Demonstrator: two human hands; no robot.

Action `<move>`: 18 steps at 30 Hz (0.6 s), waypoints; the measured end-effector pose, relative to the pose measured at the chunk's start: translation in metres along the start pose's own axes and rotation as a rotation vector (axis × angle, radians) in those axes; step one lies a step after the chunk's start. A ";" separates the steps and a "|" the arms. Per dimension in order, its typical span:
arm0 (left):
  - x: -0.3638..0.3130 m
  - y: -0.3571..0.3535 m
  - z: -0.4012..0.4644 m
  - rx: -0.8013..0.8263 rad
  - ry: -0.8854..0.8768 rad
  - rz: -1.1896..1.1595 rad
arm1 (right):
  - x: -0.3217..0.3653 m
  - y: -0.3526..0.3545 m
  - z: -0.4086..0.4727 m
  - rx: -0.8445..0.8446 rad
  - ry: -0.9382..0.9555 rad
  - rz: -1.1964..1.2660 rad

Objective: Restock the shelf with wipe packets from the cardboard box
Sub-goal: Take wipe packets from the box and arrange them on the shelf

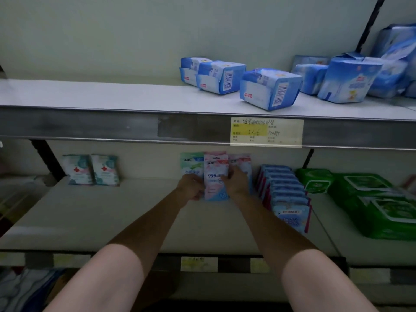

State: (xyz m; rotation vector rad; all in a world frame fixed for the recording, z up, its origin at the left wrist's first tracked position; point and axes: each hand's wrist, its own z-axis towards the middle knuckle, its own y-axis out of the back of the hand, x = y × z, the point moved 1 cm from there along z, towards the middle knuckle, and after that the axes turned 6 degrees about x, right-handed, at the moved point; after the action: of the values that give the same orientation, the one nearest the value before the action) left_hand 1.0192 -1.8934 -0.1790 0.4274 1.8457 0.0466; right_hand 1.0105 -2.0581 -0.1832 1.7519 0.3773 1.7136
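Deep on the lower shelf (94,212), both hands at work on one pink-and-blue wipe packet (215,176), upright near the back wall. Left hand (190,186) gripping the packet's left edge, fingers curled around it; right hand (236,182) pinching the right edge, thumb across the front. Bottom edge of the packet down at the shelf surface, though whether actually touching it cannot be told. Just behind on the left, a green-and-white packet (191,164), upright against the wall; behind on the right, another pink packet (242,165), partly hidden by the right hand.

Further left on the same shelf, well apart, two white packets with red crosses (91,169), side by side and upright. To the right of the hands, a front-to-back row of blue packets with pink edges (286,194), tightly packed. Beyond those, large green wipe packs (369,199), flat and stacked.

On the upper shelf (90,95), several blue-and-white wrapped packs (269,87) lying toward the right side, some on their sides. On that shelf's front rail, a yellow price label (266,131) with handwritten marks. Along the lower shelf's front rail, smaller labels (199,264), blurred.
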 end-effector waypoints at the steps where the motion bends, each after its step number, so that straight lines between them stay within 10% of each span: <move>1: 0.001 0.000 0.000 -0.001 -0.004 0.019 | 0.001 0.001 -0.002 -0.001 -0.026 -0.015; 11: 0.017 0.010 -0.032 -0.004 -0.033 0.103 | -0.002 0.005 -0.061 0.129 -0.213 -0.201; 18: 0.027 0.010 -0.061 0.030 -0.045 0.095 | -0.011 -0.014 -0.094 0.107 -0.251 0.150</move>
State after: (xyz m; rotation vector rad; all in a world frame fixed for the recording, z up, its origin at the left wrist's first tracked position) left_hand 0.9587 -1.8646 -0.1820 0.5328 1.7833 0.0740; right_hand 0.9218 -2.0314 -0.2060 2.0912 0.2343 1.5723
